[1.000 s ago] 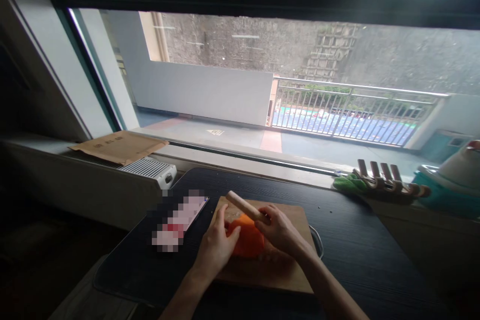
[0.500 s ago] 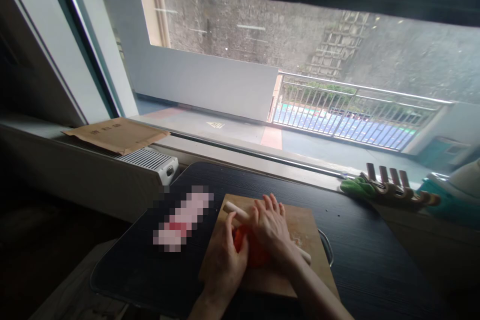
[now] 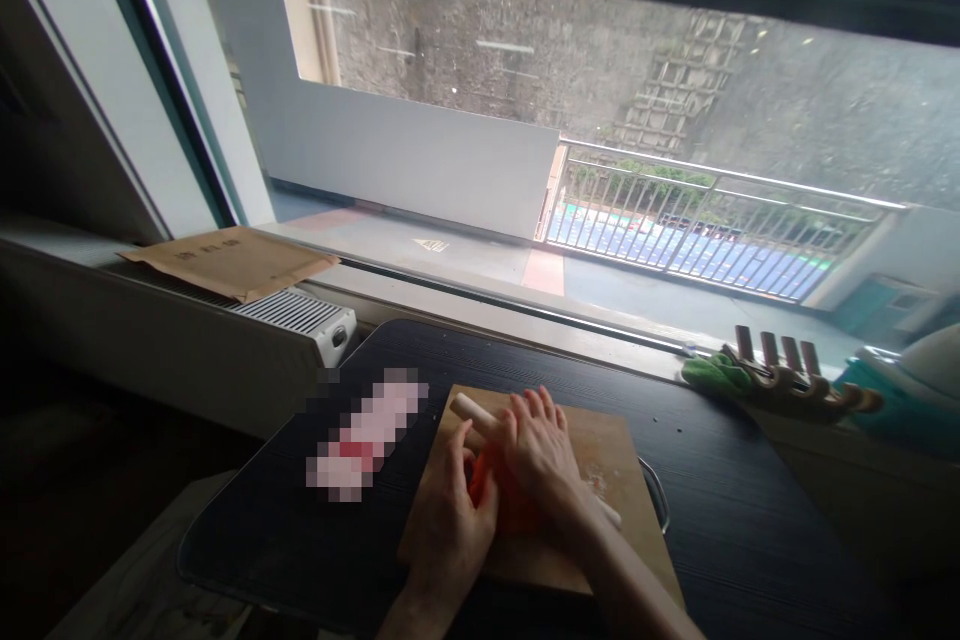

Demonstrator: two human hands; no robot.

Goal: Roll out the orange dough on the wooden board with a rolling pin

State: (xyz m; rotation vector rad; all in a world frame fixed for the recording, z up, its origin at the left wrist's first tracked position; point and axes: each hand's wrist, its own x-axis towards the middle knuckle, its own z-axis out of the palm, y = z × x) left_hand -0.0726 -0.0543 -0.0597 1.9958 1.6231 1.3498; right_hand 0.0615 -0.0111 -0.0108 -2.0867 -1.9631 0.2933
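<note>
A pale wooden rolling pin (image 3: 475, 414) lies aslant over orange dough (image 3: 517, 508) on a wooden cutting board (image 3: 619, 455). My right hand (image 3: 541, 440) rests palm down across the pin's middle, its fingers stretched out past it. To its left, my left hand (image 3: 459, 510) curls at the dough's near-left edge, with that edge between thumb and fingers. Both hands cover much of the dough, so its full outline is hidden. Whitish flour-like traces (image 3: 598, 476) mark the board right of the pin.
The board lies on a dark table (image 3: 300, 530) by a window. A blurred-out pink item (image 3: 386, 410) is left of the board. A brown envelope (image 3: 232, 260) rests on a white radiator (image 3: 311, 320). Green cloth (image 3: 712, 373) and brown-handled items (image 3: 780, 355) are at the right.
The rolling pin's left end has shifted slightly toward the right. My hands stay nearly in place, and the whole view has tilted a little.
</note>
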